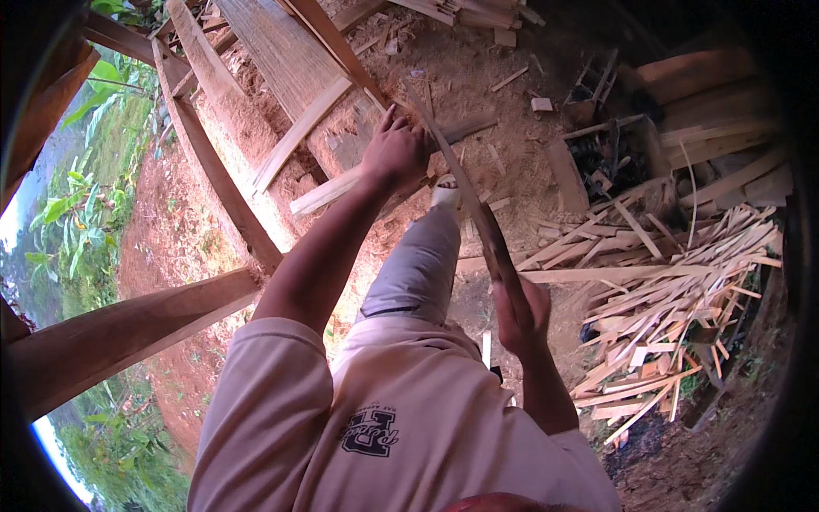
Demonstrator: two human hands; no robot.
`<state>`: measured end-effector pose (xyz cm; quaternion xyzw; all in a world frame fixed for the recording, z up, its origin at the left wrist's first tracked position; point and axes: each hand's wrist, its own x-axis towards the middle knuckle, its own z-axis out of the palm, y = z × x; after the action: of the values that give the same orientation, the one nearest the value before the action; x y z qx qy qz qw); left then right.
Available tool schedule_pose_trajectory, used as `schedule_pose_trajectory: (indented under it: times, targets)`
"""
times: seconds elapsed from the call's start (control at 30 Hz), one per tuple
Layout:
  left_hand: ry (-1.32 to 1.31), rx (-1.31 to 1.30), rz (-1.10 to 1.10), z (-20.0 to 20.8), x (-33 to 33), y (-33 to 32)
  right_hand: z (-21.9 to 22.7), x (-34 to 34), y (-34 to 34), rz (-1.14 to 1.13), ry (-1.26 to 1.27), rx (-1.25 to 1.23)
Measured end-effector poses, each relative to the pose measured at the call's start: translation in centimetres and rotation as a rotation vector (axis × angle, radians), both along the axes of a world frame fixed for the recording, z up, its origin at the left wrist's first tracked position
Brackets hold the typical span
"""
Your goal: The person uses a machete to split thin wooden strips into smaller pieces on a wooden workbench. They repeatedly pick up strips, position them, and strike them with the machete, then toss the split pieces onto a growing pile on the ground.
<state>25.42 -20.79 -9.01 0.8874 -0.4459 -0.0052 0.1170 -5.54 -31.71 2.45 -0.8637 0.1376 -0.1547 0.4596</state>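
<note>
A long, narrow brown strip that looks like wood (471, 198) slants across the middle, broad near me and thin at its far end. My right hand (522, 317) is closed around its near end, close to my right side. Further out, my left hand (396, 154) lies just left of the strip, fingers partly stretched and apart, by the end of a reddish-brown board (337, 47). What lies beneath the left palm is hidden. A wide pale plank (281, 60) and a shorter light board (300, 135) lie beyond that hand.
Thin wood offcuts (665, 316) are heaped at right. Above them sits a dark machine-like object (610, 162), its kind unclear. Wooden posts and a thick beam (136, 333) frame the left side, with green plants (81, 205) outside. Sawdust and scraps cover the ground around my foot (444, 193).
</note>
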Motion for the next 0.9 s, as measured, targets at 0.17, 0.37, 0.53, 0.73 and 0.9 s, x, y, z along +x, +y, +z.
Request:
schedule_pose_trajectory:
  times: [0.17,0.37,0.53,0.73,0.9]
  targets:
    - [0.066,0.04,0.019,2.5,-0.7,-0.4,-3.3,11.3,-1.3,0.01,-0.169,0.015]
    - [0.044,0.061,0.022,1.9,-0.6,-0.4,-4.4,11.3,-1.1,-0.011,-0.122,0.15]
    - [0.042,0.038,0.024,2.1,-0.5,-0.4,-3.7,0.6,-0.1,-0.044,-0.092,0.014]
    - [0.029,0.029,0.028,2.0,-0.3,-0.4,1.7,-9.8,0.0,-0.013,0.18,0.091]
    - [0.053,0.046,0.018,2.5,-0.6,-0.4,-1.6,-5.9,-0.1,0.058,0.149,-0.064]
